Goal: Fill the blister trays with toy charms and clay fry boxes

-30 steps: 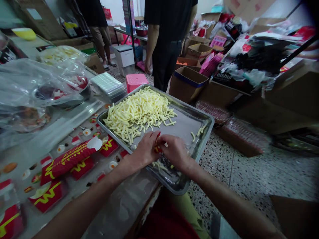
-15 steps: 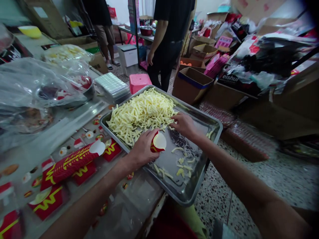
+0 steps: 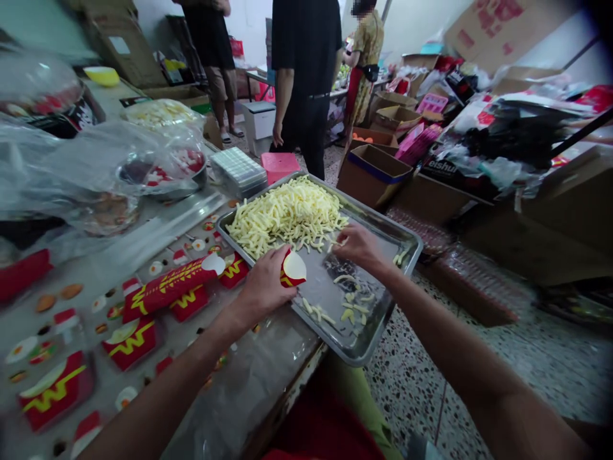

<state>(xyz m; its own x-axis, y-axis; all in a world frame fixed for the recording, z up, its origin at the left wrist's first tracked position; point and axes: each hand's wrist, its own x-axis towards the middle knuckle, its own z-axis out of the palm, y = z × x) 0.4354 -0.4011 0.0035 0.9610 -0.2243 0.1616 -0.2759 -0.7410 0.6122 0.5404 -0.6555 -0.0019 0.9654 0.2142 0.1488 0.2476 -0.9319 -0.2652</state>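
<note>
My left hand [image 3: 268,281] is wrapped around a small red and yellow french fry box [image 3: 293,268] with a white inside, over the near left rim of the metal tray [image 3: 416,246]. A heap of pale yellow french fries [image 3: 292,211] fills the tray's far left part, and several loose fries [image 3: 352,303] lie toward its near side. Beside the heap, my right hand [image 3: 359,248] has its fingers pinched together, with a pale fry at the fingertips. To the left lies a nested stack of red fry boxes [image 3: 167,287] on the table.
Flat packs with printed fry boxes [image 3: 129,342] lie on the table [image 3: 249,377]. Behind are a metal bowl under plastic [image 3: 167,185], clear trays [image 3: 238,167] and a pink stool [image 3: 279,165]. Cardboard boxes [image 3: 371,172] stand on the right; several people [image 3: 306,70] stand beyond.
The view has shifted left, showing more of the table and another person at the back. My right hand's fingers have closed into a pinch and drawn slightly off the heap. The left hand keeps the box.
</note>
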